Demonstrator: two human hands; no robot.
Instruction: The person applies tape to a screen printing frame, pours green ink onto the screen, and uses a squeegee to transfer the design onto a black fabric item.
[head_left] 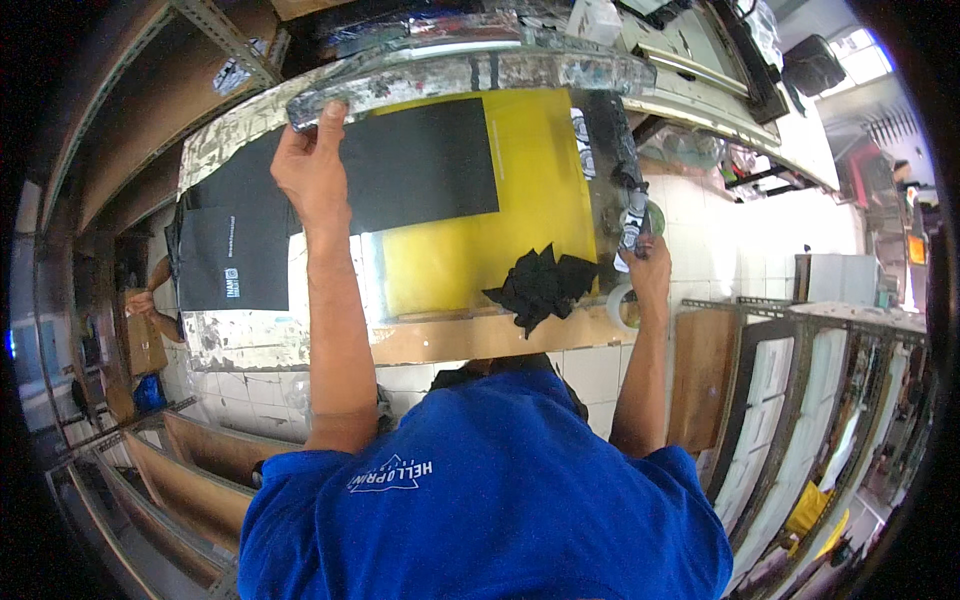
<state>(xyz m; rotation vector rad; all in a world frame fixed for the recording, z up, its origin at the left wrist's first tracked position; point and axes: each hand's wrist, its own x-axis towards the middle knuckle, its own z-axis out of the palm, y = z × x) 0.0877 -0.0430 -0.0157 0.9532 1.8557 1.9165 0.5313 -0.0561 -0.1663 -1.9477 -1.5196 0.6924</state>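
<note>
My left hand is closed around the left end of a long, paint-stained frame bar, thumb on its near face. Beneath it, a black fabric piece lies over a shiny yellow sheet on the worktable. Another black piece with small white print lies at the table's left. My right hand is at the table's right edge, fingers closed at a narrow black-and-white printed strip. A crumpled black cloth lies between my arms at the near side.
A roll of tape is near my right wrist. Metal-framed shelves stand at left, lower left and right. Another person's hands show at far left by a brown box. A machine frame stands at the back right.
</note>
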